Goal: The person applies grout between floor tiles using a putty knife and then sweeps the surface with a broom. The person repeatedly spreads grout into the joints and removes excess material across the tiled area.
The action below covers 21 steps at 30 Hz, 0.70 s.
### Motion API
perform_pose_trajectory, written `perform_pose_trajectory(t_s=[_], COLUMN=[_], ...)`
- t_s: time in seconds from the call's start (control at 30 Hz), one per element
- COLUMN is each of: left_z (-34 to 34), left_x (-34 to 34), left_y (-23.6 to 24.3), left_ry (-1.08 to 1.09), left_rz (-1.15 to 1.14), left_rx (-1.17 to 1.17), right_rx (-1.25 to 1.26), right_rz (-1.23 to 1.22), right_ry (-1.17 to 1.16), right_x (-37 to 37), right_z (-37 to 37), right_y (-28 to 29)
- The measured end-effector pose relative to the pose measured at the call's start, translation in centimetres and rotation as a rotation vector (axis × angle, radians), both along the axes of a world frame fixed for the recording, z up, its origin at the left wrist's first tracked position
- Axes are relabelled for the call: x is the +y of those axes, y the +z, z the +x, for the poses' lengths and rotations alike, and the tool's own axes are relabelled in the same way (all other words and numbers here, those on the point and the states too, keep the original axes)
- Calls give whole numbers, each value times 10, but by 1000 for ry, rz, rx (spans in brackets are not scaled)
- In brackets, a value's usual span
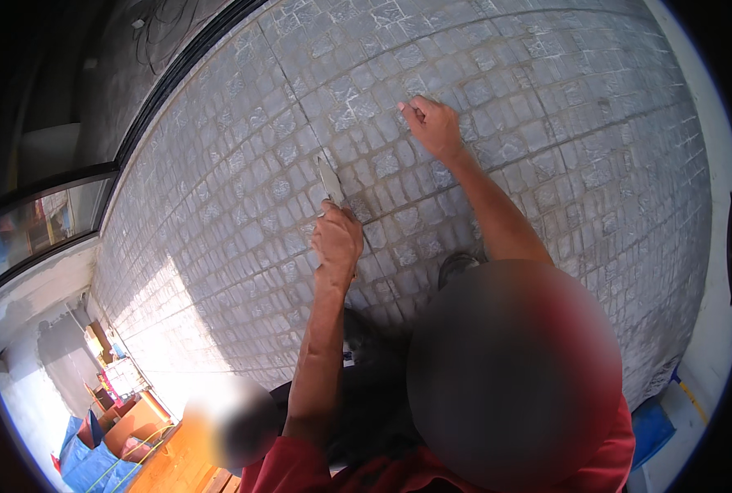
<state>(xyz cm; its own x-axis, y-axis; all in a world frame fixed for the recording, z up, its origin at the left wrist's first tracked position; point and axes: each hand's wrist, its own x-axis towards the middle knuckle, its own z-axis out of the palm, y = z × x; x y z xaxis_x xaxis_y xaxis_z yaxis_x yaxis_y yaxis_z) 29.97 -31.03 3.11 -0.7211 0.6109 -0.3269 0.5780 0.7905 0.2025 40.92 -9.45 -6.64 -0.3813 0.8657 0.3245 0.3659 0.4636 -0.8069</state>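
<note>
My left hand [337,238] is closed around the handle of a small trowel [329,177]. The slim, pointed metal blade reaches away from me, close to a dark joint line in the grey stone-patterned paving [243,197]. Higher and to the right, my right hand [433,127] is curled closed over the paving, its thumb toward the left. Whatever those fingers hold, if anything, cannot be made out.
A dark frame [119,160] with glass borders the paving on the left. Lower left, a blue bag [95,464] lies among boxes and clutter. A dark shoe [456,267] rests near my right forearm. Another blue item [652,431] is at lower right, beside a pale edge.
</note>
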Motion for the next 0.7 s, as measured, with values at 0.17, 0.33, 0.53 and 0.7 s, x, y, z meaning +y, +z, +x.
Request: perform_pose_trajectory(t_s=[0.17,0.33,0.53,0.7], left_z=[16,40,56,5], left_x=[-20,-46,-79,-63], left_y=[4,10,18,88], left_ry=[25,37,-65,241], left_rz=[47,23,-31,-60], left_rx=[-56,-61,-67,-576], right_rx=[-58,-34,-87,-90], right_rz=[-1,22,10,-18], right_ry=[8,-10,-1,-4], right_x=[1,0,2,4], right_z=[0,-3,0,-2], right_y=[-4,-4,-8,-1])
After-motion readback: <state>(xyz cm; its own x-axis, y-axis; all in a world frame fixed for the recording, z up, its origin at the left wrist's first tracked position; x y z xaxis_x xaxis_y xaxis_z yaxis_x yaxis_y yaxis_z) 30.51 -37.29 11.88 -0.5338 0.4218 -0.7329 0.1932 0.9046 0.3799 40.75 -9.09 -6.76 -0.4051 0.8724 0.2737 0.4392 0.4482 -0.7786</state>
